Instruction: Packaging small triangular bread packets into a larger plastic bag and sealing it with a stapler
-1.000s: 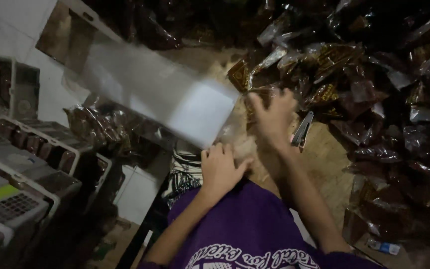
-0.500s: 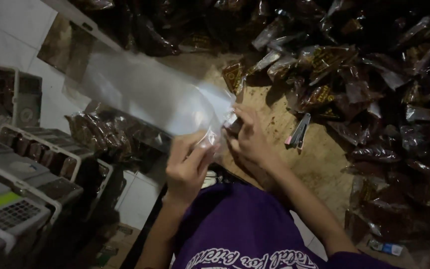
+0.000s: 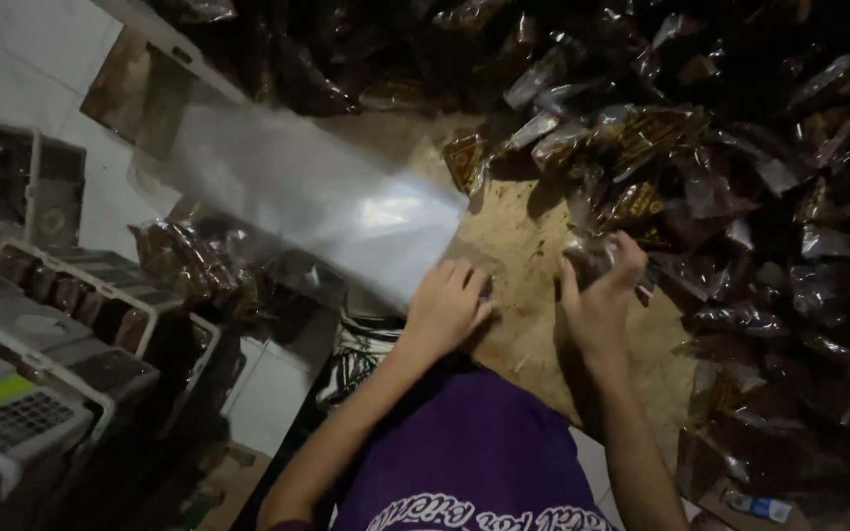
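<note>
While pinching the near end of a long clear plastic bag, left hand, bag's length running up and leftward. Right hand, fingers curled, gripping a small brown packet from the pile just beyond; nearer those packets than the left.

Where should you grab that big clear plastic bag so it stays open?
Probably at its near open end, coming from below. The clear plastic bag stretches up and away to the left, and the left hand sits at that lower edge; a pinch on the mouth's rim seems the best grip.
</note>
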